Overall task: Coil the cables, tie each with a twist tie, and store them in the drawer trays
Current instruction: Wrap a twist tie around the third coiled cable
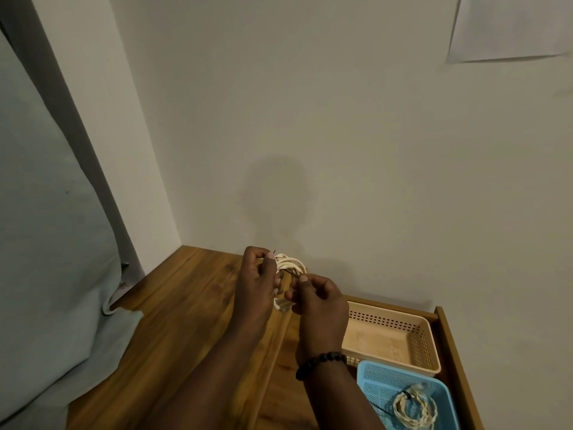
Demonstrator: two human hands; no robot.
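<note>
Right hand (319,301) fingers pinch twist tie (291,271) | left hand (259,280) grips upright cable coil (290,263)

Items counted: two hands, left hand (259,282) and right hand (321,302). Two cable coils, one held (290,264), one lying in a tray (415,409). Two trays, one beige (392,318), one blue (372,372). One bead bracelet (319,363). One paper sheet (508,26) on the wall.

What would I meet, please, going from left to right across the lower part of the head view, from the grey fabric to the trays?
Grey fabric → wooden top → left hand → coiled white cable → right hand → beige tray, with the blue tray nearer the camera holding a tied cable coil.
</note>
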